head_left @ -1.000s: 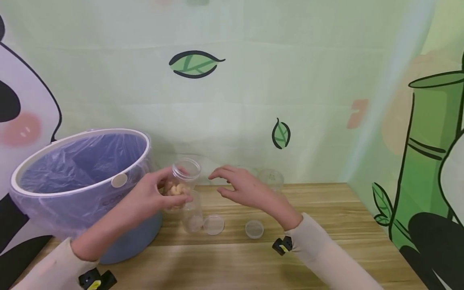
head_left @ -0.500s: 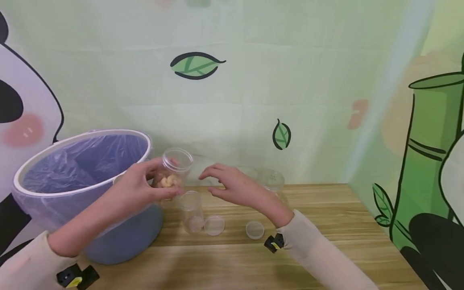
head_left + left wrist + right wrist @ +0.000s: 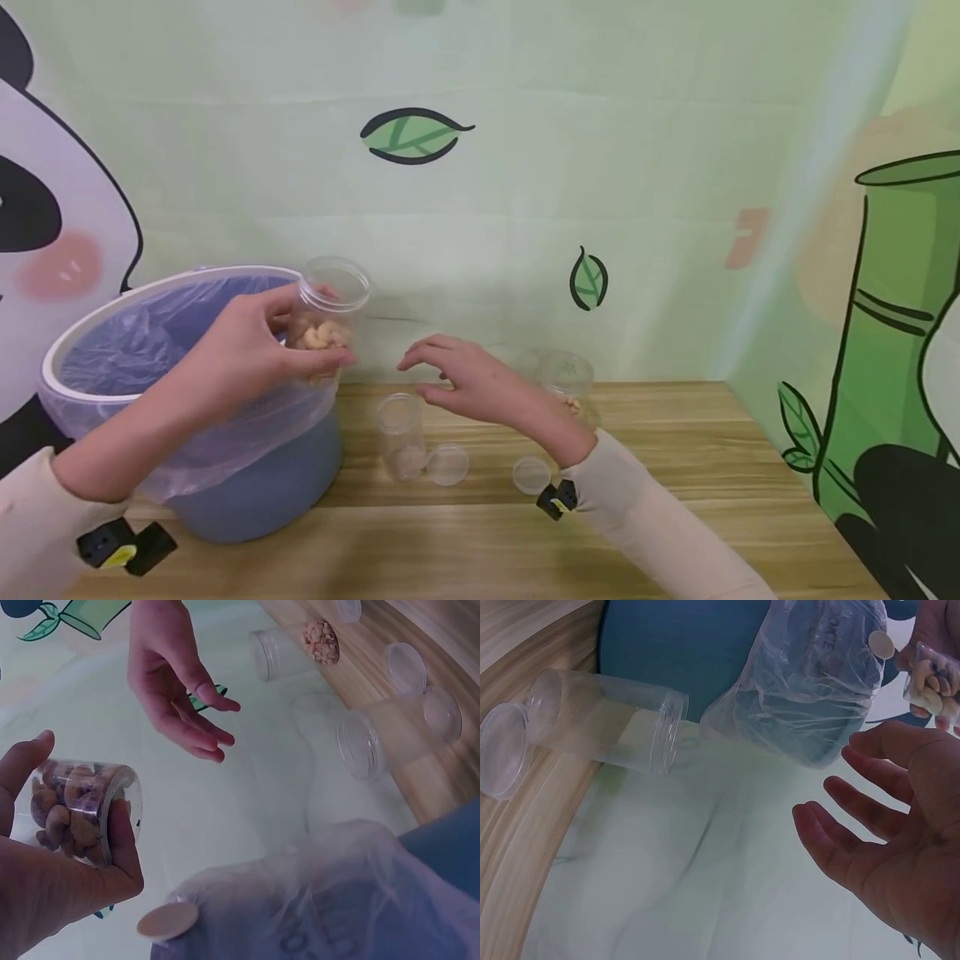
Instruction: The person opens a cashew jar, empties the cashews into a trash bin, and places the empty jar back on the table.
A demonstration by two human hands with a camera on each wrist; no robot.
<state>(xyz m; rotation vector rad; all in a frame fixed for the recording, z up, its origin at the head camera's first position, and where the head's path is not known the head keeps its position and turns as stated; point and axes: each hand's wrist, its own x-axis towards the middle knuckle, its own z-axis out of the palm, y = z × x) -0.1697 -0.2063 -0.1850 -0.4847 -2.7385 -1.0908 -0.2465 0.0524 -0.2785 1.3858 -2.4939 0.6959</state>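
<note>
My left hand [image 3: 247, 346] grips a clear lidless jar [image 3: 335, 287] with cashews [image 3: 322, 337] in its lower part, held up beside the bin's rim. In the left wrist view the cashews [image 3: 71, 814] show through the jar wall, thumb and fingers around it. My right hand [image 3: 472, 379] hovers over the table with loosely bent fingers and nothing in it; the right wrist view shows its bare palm [image 3: 922, 847]. Below it stands an empty clear jar [image 3: 401, 437]. Behind the right forearm is another clear jar [image 3: 566, 375] with small nuts at its bottom, partly hidden.
At the left stands a blue bin [image 3: 262, 492] lined with a clear plastic bag, its white rim [image 3: 90, 333] facing up. Two clear round lids lie on the wooden table, one lid [image 3: 448, 465] beside the empty jar, the other lid [image 3: 532, 475] farther right. A printed cloth hangs behind.
My left hand has lifted the jar of cashews up and to the left, toward the bin. My right hand has drifted slightly left, uncovering more of the jar behind it.
</note>
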